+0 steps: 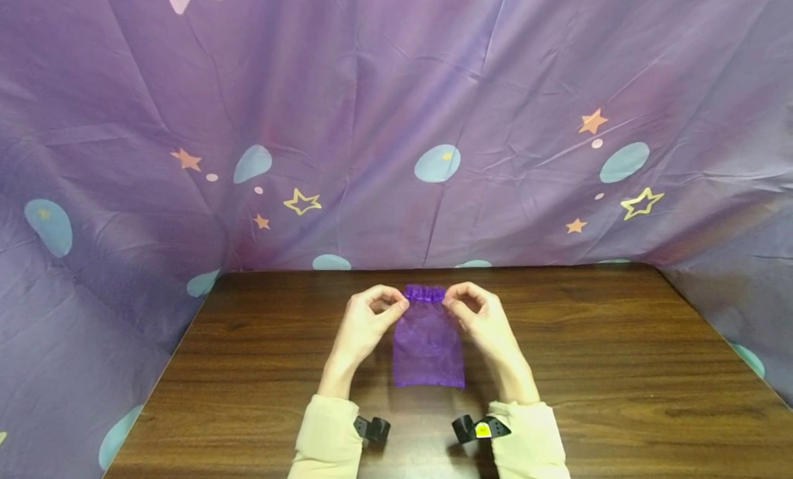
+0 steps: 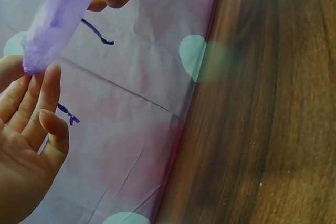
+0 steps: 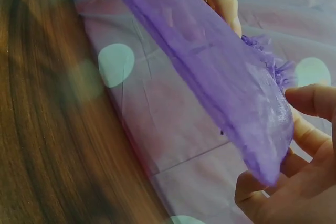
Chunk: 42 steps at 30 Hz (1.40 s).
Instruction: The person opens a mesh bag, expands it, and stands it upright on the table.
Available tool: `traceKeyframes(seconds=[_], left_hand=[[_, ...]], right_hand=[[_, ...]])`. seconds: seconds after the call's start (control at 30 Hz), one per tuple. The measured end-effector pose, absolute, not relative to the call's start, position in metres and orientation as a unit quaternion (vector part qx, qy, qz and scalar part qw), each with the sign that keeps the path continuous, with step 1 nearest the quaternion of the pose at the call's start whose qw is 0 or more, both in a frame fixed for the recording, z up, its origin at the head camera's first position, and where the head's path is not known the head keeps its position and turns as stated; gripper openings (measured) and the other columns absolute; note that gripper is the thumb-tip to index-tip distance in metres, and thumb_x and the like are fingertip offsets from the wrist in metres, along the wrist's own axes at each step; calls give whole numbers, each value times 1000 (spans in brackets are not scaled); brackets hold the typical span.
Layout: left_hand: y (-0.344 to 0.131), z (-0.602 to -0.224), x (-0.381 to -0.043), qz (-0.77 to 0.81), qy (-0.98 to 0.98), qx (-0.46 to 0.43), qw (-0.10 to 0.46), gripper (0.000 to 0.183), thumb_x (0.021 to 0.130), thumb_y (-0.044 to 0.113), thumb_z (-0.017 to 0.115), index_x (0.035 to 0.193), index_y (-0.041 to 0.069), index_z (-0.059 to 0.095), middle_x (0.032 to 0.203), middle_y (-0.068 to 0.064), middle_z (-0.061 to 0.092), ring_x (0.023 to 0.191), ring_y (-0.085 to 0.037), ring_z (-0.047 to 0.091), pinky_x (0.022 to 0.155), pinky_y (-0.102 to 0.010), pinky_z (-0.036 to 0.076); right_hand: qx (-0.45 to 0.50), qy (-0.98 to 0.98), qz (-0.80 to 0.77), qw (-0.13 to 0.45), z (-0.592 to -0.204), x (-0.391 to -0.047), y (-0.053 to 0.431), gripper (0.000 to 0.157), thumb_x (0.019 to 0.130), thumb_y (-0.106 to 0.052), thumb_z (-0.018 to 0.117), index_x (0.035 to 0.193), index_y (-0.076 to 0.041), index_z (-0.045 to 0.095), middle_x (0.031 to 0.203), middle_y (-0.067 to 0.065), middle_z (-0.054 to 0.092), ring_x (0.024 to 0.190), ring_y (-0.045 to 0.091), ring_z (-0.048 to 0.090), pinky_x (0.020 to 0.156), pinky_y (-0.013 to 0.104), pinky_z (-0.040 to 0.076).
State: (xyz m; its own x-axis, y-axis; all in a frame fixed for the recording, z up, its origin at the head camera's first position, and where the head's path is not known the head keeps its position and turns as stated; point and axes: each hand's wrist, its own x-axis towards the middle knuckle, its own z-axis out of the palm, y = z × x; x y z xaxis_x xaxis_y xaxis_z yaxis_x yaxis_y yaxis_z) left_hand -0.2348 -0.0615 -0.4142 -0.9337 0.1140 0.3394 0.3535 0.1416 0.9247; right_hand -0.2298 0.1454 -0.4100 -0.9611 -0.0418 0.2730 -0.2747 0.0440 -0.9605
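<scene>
Two edges of purple pouch (image 1: 429, 348) pinched by left hand (image 1: 364, 324) and right hand (image 1: 488, 322) fingers (image 1: 460, 309); tabletop (image 1: 619, 355) extends either side

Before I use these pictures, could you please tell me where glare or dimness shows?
Head: pale glare on the table at bottom centre; left wrist: dimmer, the purple bag looking hazy; right wrist: also dim, with a sheen on the bag.

The brown table (image 1: 582, 348) has streaked wood grain and a pale sheen.

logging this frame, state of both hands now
Left hand: pinching one side of a sheer purple rectangular fabric pouch, near its gathered end.
Right hand: pinching the pouch's other side.
</scene>
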Motion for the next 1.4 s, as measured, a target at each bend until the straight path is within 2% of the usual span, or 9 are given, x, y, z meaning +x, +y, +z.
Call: traceKeyframes(seconds=[0.13, 0.33, 0.57, 0.87, 1.0, 1.13, 1.4], left_hand=[[-62, -417, -237, -626, -757, -165, 85, 10, 86, 9, 74, 94, 4, 71, 84, -7, 70, 69, -17, 64, 64, -24, 46], [-64, -417, -235, -605, -773, -174, 85, 8, 85, 13, 74, 91, 9, 72, 78, 0, 70, 67, -12, 63, 62, -26, 45], [-64, -420, -234, -602, -773, -167, 108, 7, 83, 8, 75, 90, 7, 72, 78, -3, 71, 65, -13, 65, 61, -25, 47], [-63, -421, -237, -606, -768, -138, 152, 6, 82, 8, 75, 87, 8, 73, 75, 0, 70, 61, -11, 62, 59, -25, 47], [-63, -420, -237, -620, -758, -126, 157, 5, 82, 6, 74, 87, 7, 73, 71, -1, 68, 57, -15, 61, 55, -25, 47], [-62, -420, -236, -640, -743, -115, 159, 6, 82, 4, 73, 88, 5, 73, 72, -4, 69, 56, -25, 62, 51, -24, 48], [-55, -386, -214, -638, -743, -87, 184, 7, 81, -6, 71, 88, -6, 71, 72, -15, 67, 57, -11, 55, 55, -19, 43]], right_hand=[[112, -723, 675, 96, -411, -230, 145, 6, 85, 10, 56, 89, 9, 60, 73, 0, 56, 62, 7, 48, 54, 19, 39], [107, -738, 657, 109, -412, -232, 144, 6, 85, 9, 55, 89, 7, 60, 79, 3, 60, 68, 9, 53, 61, 21, 43], [104, -749, 644, 119, -415, -233, 143, 6, 86, 10, 55, 89, 8, 59, 81, 7, 60, 69, 8, 53, 63, 20, 43], [86, -758, 630, 147, -411, -232, 141, 3, 89, 4, 63, 91, 7, 63, 86, 11, 63, 72, 8, 55, 65, 19, 43], [81, -767, 619, 152, -395, -222, 138, 4, 89, 5, 62, 91, 9, 63, 86, 15, 64, 68, 7, 52, 61, 19, 41], [64, -772, 612, 160, -380, -210, 134, 5, 89, 7, 60, 91, 11, 62, 85, 17, 63, 65, 6, 49, 58, 20, 39], [45, -762, 619, 185, -392, -219, 138, 4, 90, 3, 62, 93, 6, 64, 81, 11, 61, 64, 8, 50, 57, 20, 40]])
